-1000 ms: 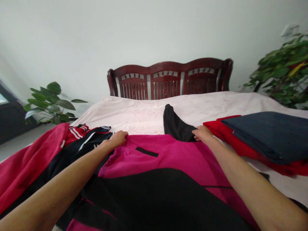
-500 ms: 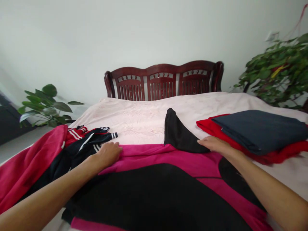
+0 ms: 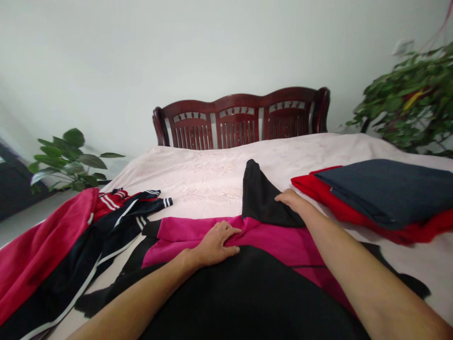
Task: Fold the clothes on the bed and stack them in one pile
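Note:
A magenta-and-black hooded top (image 3: 283,241) lies spread on the bed in front of me, its black hood (image 3: 257,198) pointing up toward the headboard. My right hand (image 3: 292,200) pinches the hood's right edge between thumb and fingers. On the magenta cloth just below the hood's left corner rests my left hand (image 3: 218,242), palm down with the fingers apart. The near part of the top runs out of view at the bottom, and my forearms cover some of it.
A red and navy striped-cuff garment (image 3: 102,236) lies on the left. At the right sits a folded stack, dark blue-grey cloth (image 3: 389,189) over red cloth (image 3: 396,236). Behind the pale pink bedsheet (image 3: 198,174) stands a wooden headboard (image 3: 240,106). Leafy plants flank the bed.
My left hand has moved right, from the top's left end to near the hood. My right hand has shifted slightly left and up along the hood's edge.

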Available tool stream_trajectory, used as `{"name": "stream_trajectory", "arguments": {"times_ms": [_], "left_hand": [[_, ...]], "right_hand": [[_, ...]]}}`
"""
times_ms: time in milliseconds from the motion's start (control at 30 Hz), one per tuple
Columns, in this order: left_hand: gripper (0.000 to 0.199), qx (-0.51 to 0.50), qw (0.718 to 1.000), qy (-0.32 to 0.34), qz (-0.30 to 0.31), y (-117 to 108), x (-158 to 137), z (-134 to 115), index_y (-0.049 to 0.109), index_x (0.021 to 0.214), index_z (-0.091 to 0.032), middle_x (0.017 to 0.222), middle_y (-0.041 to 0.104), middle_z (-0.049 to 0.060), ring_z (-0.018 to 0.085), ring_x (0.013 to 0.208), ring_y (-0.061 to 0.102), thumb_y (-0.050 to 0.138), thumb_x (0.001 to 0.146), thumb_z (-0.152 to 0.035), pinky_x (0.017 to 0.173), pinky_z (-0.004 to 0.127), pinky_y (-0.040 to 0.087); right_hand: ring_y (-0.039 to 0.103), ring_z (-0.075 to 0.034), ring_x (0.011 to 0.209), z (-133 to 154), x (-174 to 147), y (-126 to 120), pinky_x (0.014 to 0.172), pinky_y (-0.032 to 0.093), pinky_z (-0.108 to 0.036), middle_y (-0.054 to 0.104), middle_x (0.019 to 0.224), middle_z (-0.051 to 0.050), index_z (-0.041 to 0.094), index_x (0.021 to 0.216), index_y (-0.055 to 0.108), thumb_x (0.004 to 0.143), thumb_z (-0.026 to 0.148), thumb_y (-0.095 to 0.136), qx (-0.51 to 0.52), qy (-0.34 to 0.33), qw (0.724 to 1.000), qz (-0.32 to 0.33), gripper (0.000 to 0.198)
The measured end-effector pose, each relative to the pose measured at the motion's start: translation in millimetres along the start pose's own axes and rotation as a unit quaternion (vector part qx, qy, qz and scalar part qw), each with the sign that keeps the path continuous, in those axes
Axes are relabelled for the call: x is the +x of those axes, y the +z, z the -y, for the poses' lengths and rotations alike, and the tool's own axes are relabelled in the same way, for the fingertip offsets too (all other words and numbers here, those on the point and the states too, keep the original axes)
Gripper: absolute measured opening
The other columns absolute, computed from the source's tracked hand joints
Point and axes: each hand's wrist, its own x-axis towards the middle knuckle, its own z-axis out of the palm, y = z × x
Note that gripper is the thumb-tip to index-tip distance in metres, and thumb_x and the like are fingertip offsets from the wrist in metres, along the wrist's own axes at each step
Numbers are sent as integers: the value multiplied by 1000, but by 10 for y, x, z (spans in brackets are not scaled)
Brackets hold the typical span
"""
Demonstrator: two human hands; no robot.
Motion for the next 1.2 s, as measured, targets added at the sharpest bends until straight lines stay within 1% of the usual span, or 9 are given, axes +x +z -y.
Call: {"name": "stream_trajectory", "arguments": {"times_ms": [133, 233, 300, 400, 500, 667, 833, 1000, 1200], "left_hand": [[45, -177, 983, -43, 35, -96, 97, 75, 62, 128, -23, 111, 63, 7, 24, 107, 56, 57, 88, -43, 99, 42, 43], [49, -326, 928, -175, -39, -138, 247, 169, 52, 137, -18, 116, 63, 12, 22, 100, 62, 43, 95, -40, 90, 40, 50], [58, -305, 916, -206, -161, -161, 329, 215, 42, 144, -16, 125, 56, 16, 23, 102, 62, 52, 90, -34, 88, 41, 52], [74, -105, 944, -74, -304, -256, 380, 173, 32, 150, -23, 144, 38, 17, 29, 128, 48, 59, 81, -18, 103, 47, 45], [76, 117, 960, 151, -206, -408, 393, -31, 34, 149, -30, 156, 26, 12, 32, 146, 23, 58, 79, -12, 115, 52, 30], [45, 303, 889, 343, 24, -553, 529, -343, 60, 124, -23, 147, 46, 12, 34, 145, 24, 66, 79, -23, 118, 52, 23], [10, 392, 872, 293, -23, -728, 519, -272, 66, 93, -21, 107, 66, 7, 28, 130, 45, 59, 86, -20, 121, 50, 16], [9, 408, 896, 91, -151, -1004, 16, -230, 63, 87, -18, 91, 63, 8, 26, 100, 57, 61, 80, -23, 114, 49, 29], [11, 277, 957, 77, -31, -1114, -570, -315, 55, 73, -22, 92, 62, 0, 20, 100, 58, 60, 68, -13, 117, 48, 23]], "right_hand": [[67, -22, 77, 310, -236, 0, 67, 52, -29, 73, 82, -6, 19, 99, 69, 74, 21, 57, 102, -54, 991, 64, 28], [66, -20, 90, 566, -547, -79, 77, 51, -28, 73, 101, -1, 23, 118, 66, 68, 19, 59, 158, -162, 949, 220, 51], [65, -19, 91, 643, -781, -119, 80, 50, -27, 73, 103, 0, 22, 116, 68, 65, 17, 57, 106, -228, 903, 349, 53], [63, -18, 88, 578, -1076, -112, 81, 47, -26, 71, 96, 0, 19, 99, 76, 62, 12, 52, -36, -304, 850, 429, 45], [63, -18, 93, 400, -1253, -54, 88, 46, -28, 70, 97, -2, 19, 91, 76, 61, 9, 48, -70, -364, 838, 400, 43], [64, -18, 95, 216, -1408, -20, 91, 45, -30, 71, 99, -3, 18, 86, 72, 63, 7, 43, -51, -340, 854, 391, 38], [63, -17, 93, 115, -1536, -123, 85, 45, -27, 71, 99, -1, 20, 92, 69, 66, 5, 44, -91, -352, 872, 327, 39], [60, -20, 93, -111, -1607, -275, 83, 43, -33, 66, 95, -4, 21, 93, 66, 77, 9, 47, -266, -401, 857, 186, 28], [54, -23, 115, -369, -1433, -443, 102, 35, -40, 65, 118, -4, 24, 89, 65, 74, 9, 50, -280, -413, 865, 52, 27]]}}
